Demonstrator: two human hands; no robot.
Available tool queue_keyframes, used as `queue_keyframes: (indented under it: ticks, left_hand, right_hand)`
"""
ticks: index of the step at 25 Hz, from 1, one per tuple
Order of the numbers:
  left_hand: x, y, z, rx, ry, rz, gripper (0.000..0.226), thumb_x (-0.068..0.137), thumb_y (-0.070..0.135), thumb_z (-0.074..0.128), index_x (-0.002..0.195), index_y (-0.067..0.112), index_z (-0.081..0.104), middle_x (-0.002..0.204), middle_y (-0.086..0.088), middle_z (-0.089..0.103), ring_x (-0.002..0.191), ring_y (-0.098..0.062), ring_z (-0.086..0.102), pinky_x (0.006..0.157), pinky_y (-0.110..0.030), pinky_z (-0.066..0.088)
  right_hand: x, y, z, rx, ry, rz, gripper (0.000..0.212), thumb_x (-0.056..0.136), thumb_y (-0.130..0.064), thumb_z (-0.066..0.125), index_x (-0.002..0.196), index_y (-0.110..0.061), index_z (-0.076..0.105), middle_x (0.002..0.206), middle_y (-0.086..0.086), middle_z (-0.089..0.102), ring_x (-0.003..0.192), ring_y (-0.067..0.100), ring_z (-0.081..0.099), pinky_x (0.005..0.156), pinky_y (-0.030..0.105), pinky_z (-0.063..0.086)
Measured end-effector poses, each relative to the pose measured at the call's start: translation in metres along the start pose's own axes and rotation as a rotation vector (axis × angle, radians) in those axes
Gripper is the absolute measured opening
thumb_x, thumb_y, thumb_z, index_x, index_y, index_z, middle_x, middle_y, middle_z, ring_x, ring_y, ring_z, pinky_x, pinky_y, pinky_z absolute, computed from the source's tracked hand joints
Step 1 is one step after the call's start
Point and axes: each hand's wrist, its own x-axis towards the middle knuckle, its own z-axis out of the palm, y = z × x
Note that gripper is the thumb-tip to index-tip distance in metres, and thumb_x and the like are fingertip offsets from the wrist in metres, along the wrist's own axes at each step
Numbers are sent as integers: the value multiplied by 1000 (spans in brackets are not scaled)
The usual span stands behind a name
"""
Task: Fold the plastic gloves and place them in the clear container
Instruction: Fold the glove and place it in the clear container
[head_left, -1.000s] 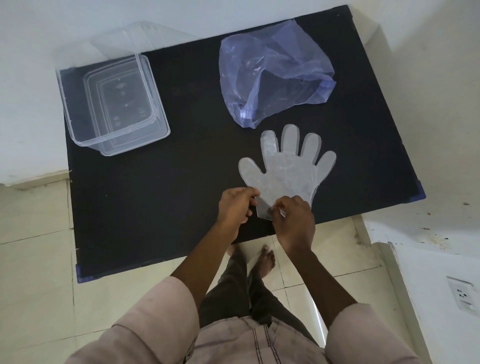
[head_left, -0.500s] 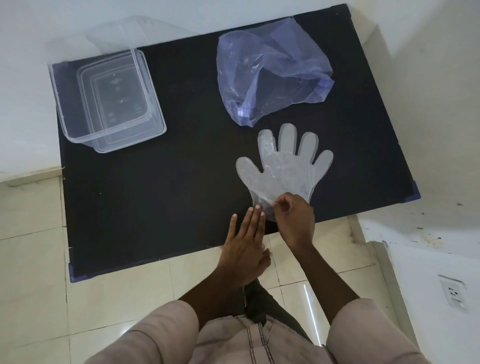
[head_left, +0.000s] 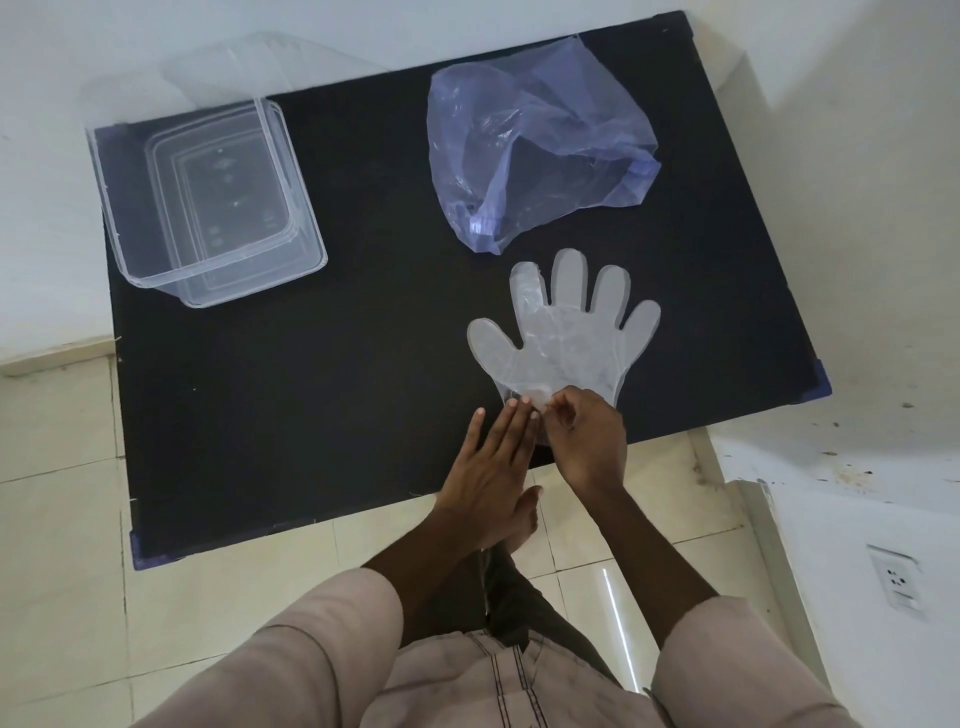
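Note:
A clear plastic glove lies flat on the black table, fingers pointing away from me. My right hand pinches the glove's cuff edge at its near end. My left hand lies flat with fingers straight, its fingertips touching the cuff beside the right hand. The clear container stands open at the table's far left, with nothing in it.
A crumpled bluish plastic bag lies at the back of the table, just beyond the glove. White walls border the table at the back and right. Tiled floor and my foot show below the near edge.
My left hand let go of the cuff, opened and went flat on the table beside the cuff. My right hand kept its pinch on the cuff.

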Motion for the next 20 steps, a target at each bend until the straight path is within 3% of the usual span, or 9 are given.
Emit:
queue_keyframes:
  ticks: [5,9,12,20]
  left_hand:
    - [-1,-7,-1,3,-68,-1,77,93,58,17,149,12,-10,160,-9,-2,150,-29,4,118,-55,10]
    - [-1,-2,-9,29,-121,-2,82,95,56,26,147,14,-22,161,-8,-16,149,-28,-11,119,-55,-2]
    - [-1,0,-14,39,-153,-15,83,96,54,28,147,13,-22,162,-10,-17,148,-28,-18,118,-56,-3]
    - [2,2,-17,79,-199,-28,84,96,55,29,150,12,-18,162,-10,-19,147,-27,-21,118,-57,-4]
  right_hand:
    - [12,-3,-18,-25,-17,-38,15,91,-28,62,90,-15,68,88,2,71,75,11,60,72,24,50]
    - [36,-11,-50,-104,-69,-107,10,90,-23,63,88,-16,70,90,2,73,78,17,67,76,32,56]
    - [55,-21,-80,-178,-70,-156,13,91,-20,60,91,-13,72,92,6,73,74,15,61,78,33,54]
    - [99,-42,-137,-282,10,-265,21,93,-22,59,106,-10,69,108,13,71,96,29,67,92,39,52]
